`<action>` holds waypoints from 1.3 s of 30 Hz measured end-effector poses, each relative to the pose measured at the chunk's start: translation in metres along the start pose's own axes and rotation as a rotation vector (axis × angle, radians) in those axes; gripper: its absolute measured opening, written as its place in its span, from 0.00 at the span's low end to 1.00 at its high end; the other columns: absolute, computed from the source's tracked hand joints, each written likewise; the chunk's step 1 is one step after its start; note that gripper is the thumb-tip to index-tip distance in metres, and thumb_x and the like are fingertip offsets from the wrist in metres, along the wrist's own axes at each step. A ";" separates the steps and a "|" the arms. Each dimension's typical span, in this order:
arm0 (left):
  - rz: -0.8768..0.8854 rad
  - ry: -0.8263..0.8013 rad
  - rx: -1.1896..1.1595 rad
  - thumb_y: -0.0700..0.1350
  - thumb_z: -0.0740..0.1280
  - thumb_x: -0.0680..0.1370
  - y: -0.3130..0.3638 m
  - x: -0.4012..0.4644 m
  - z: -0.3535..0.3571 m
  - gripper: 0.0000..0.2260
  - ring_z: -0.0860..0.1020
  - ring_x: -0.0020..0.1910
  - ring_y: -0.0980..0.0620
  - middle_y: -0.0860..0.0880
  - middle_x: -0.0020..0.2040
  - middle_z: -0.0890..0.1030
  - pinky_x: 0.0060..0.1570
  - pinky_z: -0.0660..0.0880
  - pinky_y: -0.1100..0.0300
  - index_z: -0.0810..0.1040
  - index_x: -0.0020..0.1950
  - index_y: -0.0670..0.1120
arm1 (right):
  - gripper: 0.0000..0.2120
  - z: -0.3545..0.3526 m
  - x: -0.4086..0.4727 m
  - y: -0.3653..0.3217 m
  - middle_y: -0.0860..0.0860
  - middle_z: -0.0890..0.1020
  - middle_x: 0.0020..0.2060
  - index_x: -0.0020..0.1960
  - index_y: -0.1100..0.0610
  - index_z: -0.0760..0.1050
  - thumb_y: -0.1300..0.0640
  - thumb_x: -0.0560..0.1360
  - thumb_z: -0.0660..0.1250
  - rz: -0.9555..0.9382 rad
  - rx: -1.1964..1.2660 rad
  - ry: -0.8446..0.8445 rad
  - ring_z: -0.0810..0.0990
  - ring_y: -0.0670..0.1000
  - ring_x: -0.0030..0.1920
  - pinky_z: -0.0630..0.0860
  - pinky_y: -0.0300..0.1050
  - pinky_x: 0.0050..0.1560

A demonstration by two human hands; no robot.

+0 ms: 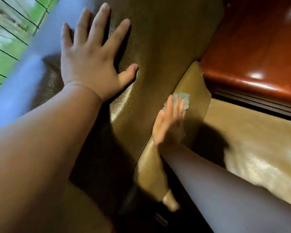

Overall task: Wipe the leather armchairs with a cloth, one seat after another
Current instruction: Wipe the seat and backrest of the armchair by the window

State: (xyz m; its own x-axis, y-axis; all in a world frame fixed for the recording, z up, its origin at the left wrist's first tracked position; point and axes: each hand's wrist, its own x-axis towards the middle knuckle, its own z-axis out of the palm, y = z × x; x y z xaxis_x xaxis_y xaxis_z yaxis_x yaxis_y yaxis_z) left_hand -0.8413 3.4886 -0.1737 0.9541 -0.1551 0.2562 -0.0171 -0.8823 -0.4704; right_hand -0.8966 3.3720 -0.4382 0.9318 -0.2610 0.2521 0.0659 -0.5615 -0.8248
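Observation:
A tan, grained leather armchair fills the view, its back cushion [158, 47] rising up the middle and its seat [259, 140] spreading to the lower right. My left hand [91, 64] lies flat on the upper back cushion with its fingers spread. Lower down, my right hand [170, 121] presses a small grey-green cloth [183, 98] with straight fingers against the leather where the back meets the seat. Most of the cloth is hidden under the fingers.
A glossy reddish-brown wooden armrest [250, 56] runs along the upper right beside the seat. A window [7, 39] with dark lines and greenery outside sits at the upper left, behind a pale blue frame [20, 81].

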 end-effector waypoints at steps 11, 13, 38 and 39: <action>0.435 -0.249 0.245 0.71 0.61 0.75 -0.046 -0.230 -0.051 0.40 0.49 0.82 0.26 0.46 0.86 0.56 0.72 0.49 0.20 0.62 0.84 0.55 | 0.31 -0.013 -0.082 -0.022 0.56 0.68 0.79 0.78 0.58 0.68 0.44 0.86 0.42 0.108 0.035 -0.196 0.60 0.59 0.81 0.61 0.66 0.77; 0.457 -0.210 0.298 0.70 0.59 0.77 -0.051 -0.235 -0.033 0.38 0.49 0.82 0.26 0.47 0.86 0.56 0.72 0.47 0.19 0.61 0.85 0.55 | 0.25 -0.009 -0.088 -0.024 0.55 0.66 0.80 0.79 0.58 0.67 0.50 0.86 0.48 0.116 0.004 -0.151 0.58 0.58 0.82 0.59 0.65 0.78; 0.478 -0.258 0.286 0.71 0.48 0.81 -0.044 -0.229 -0.029 0.37 0.41 0.81 0.26 0.45 0.87 0.42 0.69 0.37 0.22 0.49 0.87 0.56 | 0.31 -0.043 -0.294 -0.040 0.65 0.58 0.80 0.81 0.62 0.58 0.50 0.83 0.61 -0.164 -0.081 -0.373 0.52 0.68 0.82 0.57 0.70 0.78; 0.480 -0.259 0.285 0.71 0.49 0.81 -0.044 -0.231 -0.028 0.37 0.41 0.81 0.26 0.45 0.87 0.42 0.69 0.38 0.22 0.49 0.87 0.56 | 0.31 -0.040 -0.276 -0.038 0.64 0.59 0.81 0.80 0.62 0.59 0.51 0.82 0.60 -0.165 -0.071 -0.351 0.52 0.68 0.82 0.57 0.70 0.78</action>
State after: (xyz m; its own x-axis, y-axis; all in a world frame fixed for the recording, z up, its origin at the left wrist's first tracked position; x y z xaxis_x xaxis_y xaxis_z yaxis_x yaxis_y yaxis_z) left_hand -1.0691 3.5507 -0.1891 0.9021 -0.3608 -0.2369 -0.4163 -0.5820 -0.6986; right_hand -1.1711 3.4339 -0.4562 0.9771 0.1145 0.1795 0.2111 -0.6298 -0.7475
